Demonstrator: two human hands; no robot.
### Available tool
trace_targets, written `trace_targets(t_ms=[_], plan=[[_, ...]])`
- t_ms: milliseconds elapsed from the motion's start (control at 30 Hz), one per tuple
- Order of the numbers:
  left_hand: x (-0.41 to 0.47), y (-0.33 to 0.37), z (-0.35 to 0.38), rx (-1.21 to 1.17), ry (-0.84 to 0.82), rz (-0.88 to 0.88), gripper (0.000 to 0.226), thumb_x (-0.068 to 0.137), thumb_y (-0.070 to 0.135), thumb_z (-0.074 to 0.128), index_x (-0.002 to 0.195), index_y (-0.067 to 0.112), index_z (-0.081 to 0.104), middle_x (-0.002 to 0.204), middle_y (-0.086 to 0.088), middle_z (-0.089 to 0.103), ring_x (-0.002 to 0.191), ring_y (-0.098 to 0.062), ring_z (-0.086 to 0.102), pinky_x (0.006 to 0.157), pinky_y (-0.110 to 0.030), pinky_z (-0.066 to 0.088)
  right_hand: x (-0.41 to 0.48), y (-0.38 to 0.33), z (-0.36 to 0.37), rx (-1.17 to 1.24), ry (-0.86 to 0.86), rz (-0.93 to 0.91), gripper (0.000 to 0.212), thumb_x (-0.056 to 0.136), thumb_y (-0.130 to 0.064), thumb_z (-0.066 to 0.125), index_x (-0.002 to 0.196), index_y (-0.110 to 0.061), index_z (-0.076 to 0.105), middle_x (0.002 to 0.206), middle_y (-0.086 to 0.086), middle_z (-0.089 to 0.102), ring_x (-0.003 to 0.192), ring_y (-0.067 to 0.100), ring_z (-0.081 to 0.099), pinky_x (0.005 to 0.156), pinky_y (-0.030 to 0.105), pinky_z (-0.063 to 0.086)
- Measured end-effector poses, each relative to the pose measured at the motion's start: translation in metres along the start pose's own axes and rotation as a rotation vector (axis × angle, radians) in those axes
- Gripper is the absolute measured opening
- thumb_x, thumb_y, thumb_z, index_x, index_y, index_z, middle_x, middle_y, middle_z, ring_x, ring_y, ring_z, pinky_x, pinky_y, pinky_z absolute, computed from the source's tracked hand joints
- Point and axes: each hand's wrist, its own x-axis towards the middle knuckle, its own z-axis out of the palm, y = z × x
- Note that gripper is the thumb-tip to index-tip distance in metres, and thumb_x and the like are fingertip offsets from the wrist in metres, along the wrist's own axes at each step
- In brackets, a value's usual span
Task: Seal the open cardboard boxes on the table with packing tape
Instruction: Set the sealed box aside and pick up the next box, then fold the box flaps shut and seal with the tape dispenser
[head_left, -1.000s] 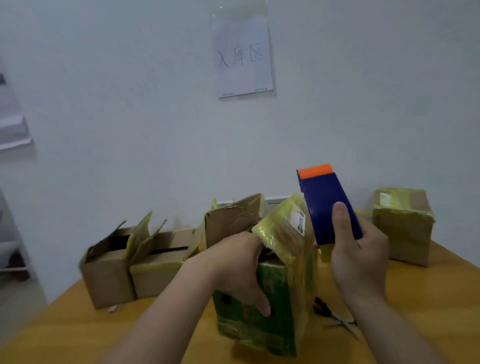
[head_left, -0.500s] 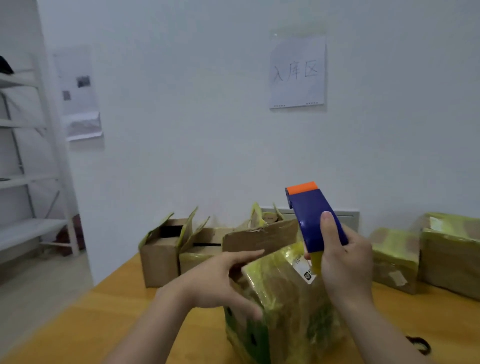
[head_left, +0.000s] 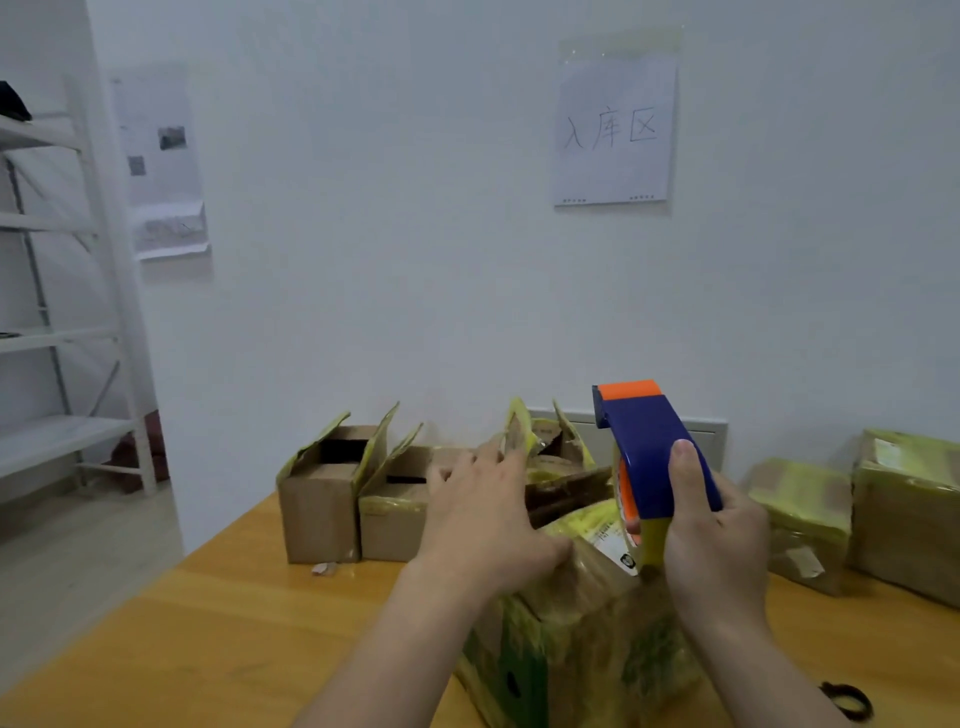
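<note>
A cardboard box (head_left: 587, 644) wrapped in yellowish tape, green-printed on its side, stands at the table's near edge. My left hand (head_left: 488, 514) lies flat on its top with fingers straight, pressing the flaps down. My right hand (head_left: 711, 540) grips a blue tape dispenser (head_left: 649, 452) with an orange tip, its lower end at the box's top right corner. Behind stand two open boxes (head_left: 324, 488) (head_left: 397, 506) with raised flaps and a third open box (head_left: 550, 447), partly hidden by my hands.
Two taped boxes (head_left: 802, 519) (head_left: 909, 509) sit at the right of the wooden table (head_left: 218, 634). Scissors' handles (head_left: 849, 699) show at the lower right. A white shelf rack (head_left: 67, 291) stands left of the table. A paper sign (head_left: 615, 130) hangs on the wall.
My left hand moved from the box's side onto its top and flattened the flaps. The dispenser came down toward the box's top corner. The view swung left.
</note>
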Motion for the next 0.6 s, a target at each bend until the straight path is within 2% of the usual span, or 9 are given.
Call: trace_targets(t_ms=[67,100,133,200,267,367,433,533,600], plan=[[-0.005,0.010,0.005,0.039,-0.082,0.032,0.070,0.087,0.066,0.056,0.146,0.029,0.048,0.143,-0.002,0.048,0.139,-0.027,0.039,0.119,-0.055,0.028,0.001,0.002,-0.004,0.005,0.006,0.009,0.043,0.096,-0.052,0.046,0.094,-0.016,0.069,0.081,0.003,0.068,0.066,0.004,0.062,0.047,0.009,0.044],[-0.007,0.015,0.009,0.050,-0.153,0.042,0.075,0.089,0.070,0.050,0.151,0.029,0.044,0.150,-0.005,0.045,0.143,-0.030,0.035,0.121,-0.057,0.025,0.001,0.003,-0.006,0.010,0.014,0.020,0.043,0.096,-0.052,0.046,0.097,-0.015,0.069,0.082,0.004,0.068,0.065,0.003,0.062,0.047,0.009,0.044],[-0.009,0.020,0.014,0.055,-0.235,0.037,0.088,0.087,0.080,0.045,0.158,0.028,0.033,0.158,-0.007,0.038,0.148,-0.032,0.029,0.123,-0.058,0.021,0.002,0.004,-0.008,0.014,0.022,0.029,0.042,0.098,-0.051,0.046,0.099,-0.016,0.068,0.083,0.004,0.068,0.064,0.002,0.062,0.047,0.010,0.044],[-0.012,0.028,0.022,0.079,-0.374,0.007,0.124,0.070,0.100,0.038,0.164,0.025,0.012,0.169,-0.008,0.023,0.154,-0.037,0.020,0.125,-0.060,0.016,0.002,0.006,-0.012,0.007,0.023,0.037,0.039,0.098,-0.051,0.046,0.099,-0.018,0.067,0.084,0.002,0.069,0.069,0.006,0.065,0.051,0.016,0.046],[-0.011,0.032,0.027,0.121,-0.428,-0.004,0.141,0.058,0.106,0.042,0.164,0.024,0.000,0.173,-0.008,0.011,0.157,-0.038,0.012,0.124,-0.065,0.011,0.003,0.008,-0.017,0.005,0.011,0.042,0.037,0.096,-0.052,0.047,0.095,-0.021,0.067,0.086,-0.001,0.071,0.079,0.014,0.066,0.058,0.023,0.047],[-0.008,0.029,0.026,0.054,-0.459,-0.014,0.133,0.062,0.100,0.053,0.163,0.035,-0.005,0.174,-0.001,0.002,0.159,-0.036,0.003,0.119,-0.075,0.000,0.005,0.010,-0.026,0.007,0.009,0.076,0.040,0.092,-0.055,0.048,0.102,-0.021,0.066,0.094,-0.001,0.071,0.088,0.017,0.066,0.062,0.027,0.048],[-0.006,0.022,0.022,-0.002,-0.487,-0.008,0.128,0.066,0.095,0.058,0.163,0.040,-0.007,0.174,0.005,-0.001,0.159,-0.034,-0.001,0.117,-0.078,-0.004,0.007,0.008,-0.031,0.011,0.012,0.095,0.035,0.094,-0.054,0.049,0.099,-0.024,0.065,0.093,-0.003,0.070,0.087,0.017,0.065,0.062,0.028,0.048],[-0.004,0.013,0.016,-0.067,-0.533,-0.003,0.126,0.068,0.088,0.066,0.162,0.046,-0.006,0.173,0.012,-0.005,0.159,-0.033,-0.006,0.118,-0.077,-0.001,0.011,0.000,-0.038,-0.001,-0.012,0.084,0.032,0.097,-0.049,0.049,0.088,-0.024,0.066,0.078,-0.008,0.072,0.078,0.013,0.066,0.061,0.028,0.049],[-0.001,0.007,0.012,-0.095,-0.561,0.010,0.125,0.070,0.080,0.073,0.162,0.045,-0.004,0.173,0.013,-0.005,0.159,-0.032,-0.009,0.122,-0.072,0.006,0.014,-0.006,-0.040,-0.005,-0.054,0.071,0.032,0.099,-0.045,0.049,0.085,-0.022,0.067,0.076,-0.012,0.072,0.070,0.005,0.066,0.062,0.030,0.050]])
